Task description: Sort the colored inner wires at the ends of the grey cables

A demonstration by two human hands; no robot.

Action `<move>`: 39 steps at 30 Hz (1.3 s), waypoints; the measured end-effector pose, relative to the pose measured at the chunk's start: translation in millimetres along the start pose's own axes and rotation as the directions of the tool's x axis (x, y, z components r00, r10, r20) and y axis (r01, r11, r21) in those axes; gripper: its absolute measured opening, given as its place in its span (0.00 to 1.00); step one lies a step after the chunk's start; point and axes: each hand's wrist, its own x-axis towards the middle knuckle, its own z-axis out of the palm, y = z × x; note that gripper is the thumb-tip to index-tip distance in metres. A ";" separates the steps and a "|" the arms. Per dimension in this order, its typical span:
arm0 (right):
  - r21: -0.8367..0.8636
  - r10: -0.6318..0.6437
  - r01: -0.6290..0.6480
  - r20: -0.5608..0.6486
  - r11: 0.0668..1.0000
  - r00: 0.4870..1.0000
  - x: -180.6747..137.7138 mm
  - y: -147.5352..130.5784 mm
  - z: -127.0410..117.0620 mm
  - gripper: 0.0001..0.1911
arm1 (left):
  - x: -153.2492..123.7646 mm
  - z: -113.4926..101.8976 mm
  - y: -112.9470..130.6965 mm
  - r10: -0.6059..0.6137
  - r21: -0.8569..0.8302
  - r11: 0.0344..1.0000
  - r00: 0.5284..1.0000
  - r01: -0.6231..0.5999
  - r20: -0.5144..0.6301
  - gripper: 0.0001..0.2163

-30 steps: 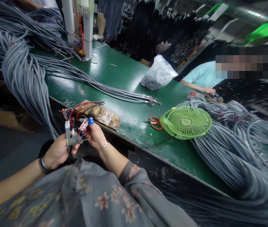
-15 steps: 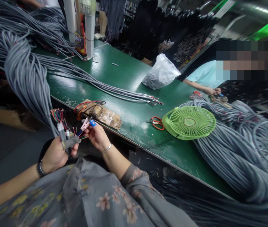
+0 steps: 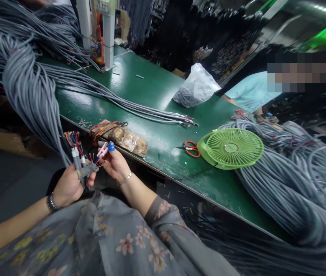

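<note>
Hands on stripped cable ends, below the table edge

Left hand [image 3: 68, 187] is closed in a fist around a few grey cable ends [image 3: 78, 164], held upright in front of the person's lap, just below the near edge of the green table [image 3: 151, 92]. Coloured wires [image 3: 71, 137] fan out of their tops. Right hand [image 3: 116, 164] is just beside them, its fingers pinched on a small pink tool [image 3: 103, 150]; one fingertip wears a blue finger cap [image 3: 111, 146].

On the table edge above the hands lies a taped block [image 3: 124, 138] with red wire looped over it. Further right are orange scissors [image 3: 190, 148] and, touching them, a green fan [image 3: 231, 147]. Grey cable bundles [image 3: 30, 92] hang at the left. A plastic bag [image 3: 195, 90] sits near a co-worker's light blue sleeve [image 3: 249, 96].
</note>
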 end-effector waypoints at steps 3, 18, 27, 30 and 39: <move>0.005 -0.002 0.002 -0.009 1.000 1.000 -2.3 -1.9 3.4 0.24 | -0.4 2.1 1.1 -0.008 0.002 1.000 1.000 0.009 -0.011 0.19; 0.054 0.018 -0.017 -0.021 0.998 1.000 -3.0 -3.2 6.3 0.25 | -4.6 7.4 3.8 0.007 -0.011 1.000 0.999 -0.007 -0.053 0.16; 0.033 0.023 -0.022 -0.022 0.999 0.999 -1.5 -1.0 6.2 0.26 | 2.5 3.4 -1.6 0.018 0.004 1.000 0.999 -0.017 -0.043 0.18; 0.016 0.028 -0.028 0.006 0.999 1.000 -2.2 -1.3 4.6 0.28 | 1.2 3.3 -1.4 0.026 0.002 1.000 0.999 -0.026 -0.037 0.17; -0.042 0.132 -0.127 0.151 0.991 0.980 -11.0 -7.3 -11.2 0.28 | -7.2 -3.5 -5.9 0.056 -0.011 0.998 0.997 -0.057 -0.061 0.18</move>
